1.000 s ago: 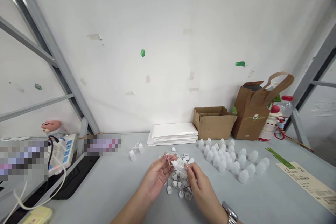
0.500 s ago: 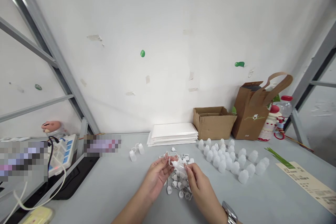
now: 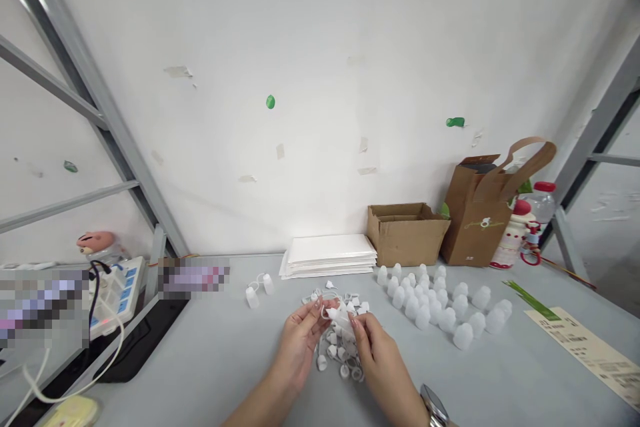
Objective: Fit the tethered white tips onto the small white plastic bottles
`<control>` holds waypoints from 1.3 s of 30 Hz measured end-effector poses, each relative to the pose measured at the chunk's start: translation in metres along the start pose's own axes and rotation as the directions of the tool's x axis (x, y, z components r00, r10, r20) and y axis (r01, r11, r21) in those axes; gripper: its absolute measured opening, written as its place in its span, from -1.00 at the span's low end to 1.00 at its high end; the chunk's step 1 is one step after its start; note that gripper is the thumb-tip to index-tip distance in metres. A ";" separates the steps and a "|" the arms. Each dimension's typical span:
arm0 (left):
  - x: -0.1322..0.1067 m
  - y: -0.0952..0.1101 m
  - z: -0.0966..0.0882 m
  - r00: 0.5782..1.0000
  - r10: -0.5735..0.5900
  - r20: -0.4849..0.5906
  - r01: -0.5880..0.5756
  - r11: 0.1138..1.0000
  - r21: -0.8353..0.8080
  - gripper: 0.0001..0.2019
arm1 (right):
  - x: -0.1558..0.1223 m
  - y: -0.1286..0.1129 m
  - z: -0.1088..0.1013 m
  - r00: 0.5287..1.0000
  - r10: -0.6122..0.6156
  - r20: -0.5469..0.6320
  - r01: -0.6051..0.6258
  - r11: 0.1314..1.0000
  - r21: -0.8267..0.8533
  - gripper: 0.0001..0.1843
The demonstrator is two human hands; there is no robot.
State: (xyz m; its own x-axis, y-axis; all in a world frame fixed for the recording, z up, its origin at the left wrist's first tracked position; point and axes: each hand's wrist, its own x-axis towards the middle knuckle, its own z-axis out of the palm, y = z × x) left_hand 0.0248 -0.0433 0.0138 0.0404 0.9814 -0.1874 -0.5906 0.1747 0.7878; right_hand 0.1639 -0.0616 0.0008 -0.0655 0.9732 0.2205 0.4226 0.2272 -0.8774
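In my right hand (image 3: 377, 340) is a small translucent white squeeze bottle (image 3: 343, 319), lying on its side with its pointed tip to the left. The fingers of my left hand (image 3: 303, 333) pinch a white cap with a looped strap (image 3: 324, 311) at the bottle's tip. I cannot tell whether the loop is around the tip or beside it. Under and behind both hands spreads a pile of white strap caps (image 3: 334, 351), partly hidden by them. Off to the left lie two small white bottles joined by a strap (image 3: 253, 297).
Several frosted white bottle bodies (image 3: 423, 317) stand at the right. Behind them are an open cardboard box (image 3: 407, 243) and a brown paper bag (image 3: 477, 233). White flat sheets (image 3: 327, 257) are stacked by the wall. A power strip (image 3: 120, 297) with cables is at the left.
Both hands stay nearly in place over the pile. My left fingers have closed in slightly around the strap near the bottle's tip, and the bottle has tilted a little.
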 end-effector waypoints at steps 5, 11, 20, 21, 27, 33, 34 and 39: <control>-0.001 -0.001 0.001 0.999 0.032 0.007 -0.033 0.998 0.057 -0.81 | 0.000 0.000 0.001 1.000 0.025 0.007 -0.025 0.999 0.021 -0.63; 0.000 0.007 0.000 0.998 0.021 0.053 -0.023 0.999 0.044 -0.76 | 0.005 -0.004 0.000 0.991 0.110 0.073 -0.122 0.975 0.186 -0.57; -0.008 0.007 0.012 0.984 0.080 0.161 -0.135 0.921 0.365 -0.72 | 0.007 0.000 -0.001 0.972 0.084 0.218 -0.166 0.905 0.392 -0.52; -0.009 0.007 0.013 0.983 0.105 0.152 -0.159 0.902 0.401 -0.75 | 0.007 0.000 -0.002 0.972 0.076 0.222 -0.160 0.908 0.387 -0.52; -0.028 0.040 -0.014 0.957 0.272 0.100 -0.259 0.646 0.719 -0.75 | 0.002 -0.010 -0.012 0.973 0.052 0.225 -0.131 0.926 0.355 -0.53; -0.040 0.081 -0.101 0.922 0.362 -0.135 0.089 0.141 0.986 -0.73 | -0.003 -0.014 -0.013 0.962 0.044 0.269 -0.133 0.938 0.320 -0.51; -0.039 0.085 -0.113 0.898 0.404 -0.174 0.151 0.087 0.985 -0.72 | -0.004 -0.013 -0.012 0.960 0.048 0.276 -0.137 0.940 0.312 -0.51; -0.024 0.088 -0.136 0.840 0.517 -0.166 0.233 -0.066 0.970 -0.69 | -0.004 -0.011 -0.010 0.957 0.060 0.284 -0.143 0.949 0.280 -0.49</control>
State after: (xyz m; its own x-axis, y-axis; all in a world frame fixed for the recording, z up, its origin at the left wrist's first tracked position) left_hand -0.1378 -0.0620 0.0082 -0.4056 0.9013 0.1522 0.8305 0.2938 0.4732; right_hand 0.1687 -0.0683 0.0138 -0.2940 0.9551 0.0372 0.1574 0.0867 -0.9837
